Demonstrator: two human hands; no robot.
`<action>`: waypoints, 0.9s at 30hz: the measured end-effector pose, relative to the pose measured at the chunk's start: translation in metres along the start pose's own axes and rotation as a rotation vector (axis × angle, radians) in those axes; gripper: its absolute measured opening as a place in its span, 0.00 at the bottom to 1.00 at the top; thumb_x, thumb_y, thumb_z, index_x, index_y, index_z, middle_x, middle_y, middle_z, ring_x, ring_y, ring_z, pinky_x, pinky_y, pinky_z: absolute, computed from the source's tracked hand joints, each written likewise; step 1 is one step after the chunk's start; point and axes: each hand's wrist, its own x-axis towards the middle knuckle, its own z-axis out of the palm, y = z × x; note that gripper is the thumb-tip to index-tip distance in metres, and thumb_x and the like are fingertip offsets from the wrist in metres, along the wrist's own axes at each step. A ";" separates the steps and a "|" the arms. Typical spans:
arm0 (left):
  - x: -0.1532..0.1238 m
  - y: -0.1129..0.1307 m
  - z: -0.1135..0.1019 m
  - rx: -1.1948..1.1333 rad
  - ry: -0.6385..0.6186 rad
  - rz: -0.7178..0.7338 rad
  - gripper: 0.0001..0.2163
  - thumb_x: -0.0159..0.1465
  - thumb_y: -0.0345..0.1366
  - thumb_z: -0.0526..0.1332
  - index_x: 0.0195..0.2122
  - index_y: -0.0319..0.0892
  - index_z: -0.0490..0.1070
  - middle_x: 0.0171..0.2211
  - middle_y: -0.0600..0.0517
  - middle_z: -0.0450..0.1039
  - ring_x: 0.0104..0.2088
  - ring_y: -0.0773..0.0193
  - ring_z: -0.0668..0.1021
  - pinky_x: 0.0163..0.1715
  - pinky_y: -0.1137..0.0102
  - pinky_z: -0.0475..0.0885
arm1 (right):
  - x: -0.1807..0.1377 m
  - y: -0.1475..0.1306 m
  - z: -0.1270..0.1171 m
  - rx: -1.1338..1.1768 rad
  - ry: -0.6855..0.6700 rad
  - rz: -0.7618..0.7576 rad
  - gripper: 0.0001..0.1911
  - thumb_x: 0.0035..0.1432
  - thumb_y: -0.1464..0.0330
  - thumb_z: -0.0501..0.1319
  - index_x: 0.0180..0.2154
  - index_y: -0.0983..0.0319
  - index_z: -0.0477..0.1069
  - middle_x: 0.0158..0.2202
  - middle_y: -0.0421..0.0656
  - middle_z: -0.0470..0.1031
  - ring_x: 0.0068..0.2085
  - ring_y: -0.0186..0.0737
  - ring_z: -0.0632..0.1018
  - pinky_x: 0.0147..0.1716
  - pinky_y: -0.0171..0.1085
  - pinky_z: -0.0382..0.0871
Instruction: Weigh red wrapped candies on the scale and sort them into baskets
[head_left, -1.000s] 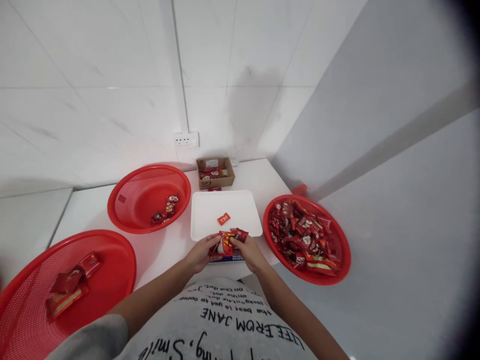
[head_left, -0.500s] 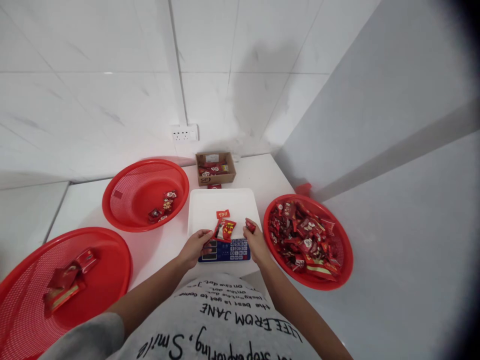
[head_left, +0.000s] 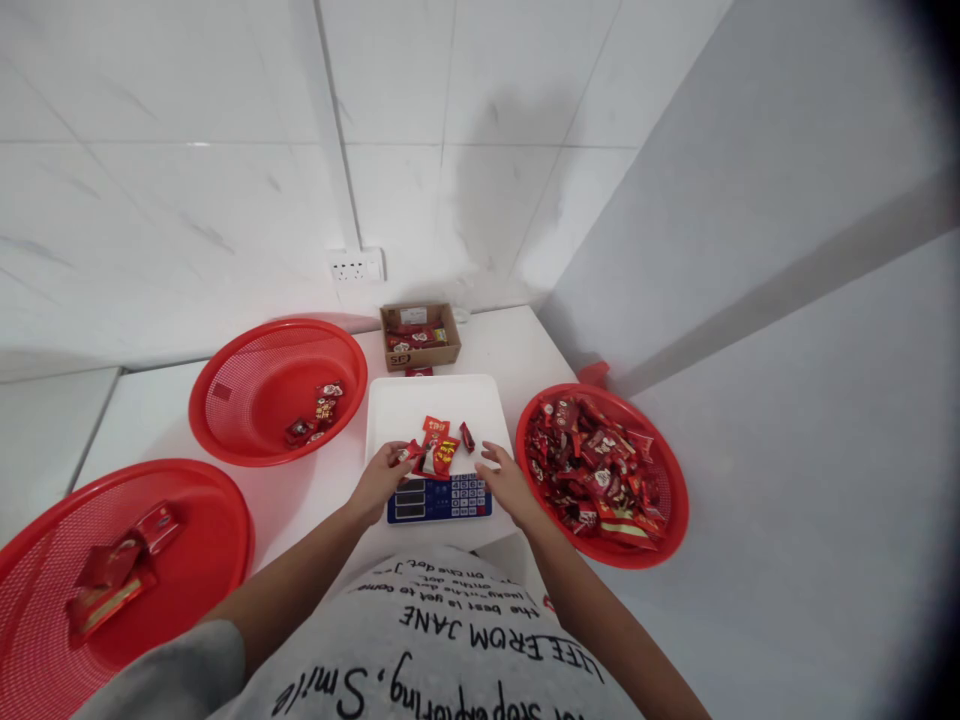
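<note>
Over the left side of a white digital weighing scale point(head_left: 390, 405), my left hand point(head_left: 379, 478) pinches a small red snack packet point(head_left: 409, 453). Right beside that packet, a red and yellow snack packet point(head_left: 441, 455) lies on the scale's tray, overlapping a flat red packet point(head_left: 436, 426). A small dark red packet point(head_left: 466, 437) rests farther right on the tray. My right hand point(head_left: 504, 476) is open by the tray's right edge, fingers apart and holding nothing. The blue keypad panel point(head_left: 442, 500) faces me.
A red basket point(head_left: 679, 500) heaped with red packets stands to the right. At left are two more red baskets, a far one point(head_left: 214, 400) and a near one point(head_left: 244, 530), each with several packets. Behind the scale sits a cardboard box point(head_left: 421, 356) of packets, near the tiled wall point(head_left: 225, 220).
My right hand has let go of the small dark red packet, which now lies on the tray. The red and yellow packet is down on the tray, and my left hand now holds a smaller packet.
</note>
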 end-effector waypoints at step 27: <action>0.058 0.000 0.071 1.236 -0.386 0.726 0.21 0.60 0.42 0.60 0.55 0.44 0.67 0.62 0.41 0.59 0.65 0.42 0.50 0.61 0.46 0.36 | 0.002 0.076 -0.099 -0.264 0.303 0.047 0.15 0.46 0.66 0.61 0.37 0.62 0.76 0.40 0.48 0.79 0.44 0.49 0.77 0.48 0.46 0.66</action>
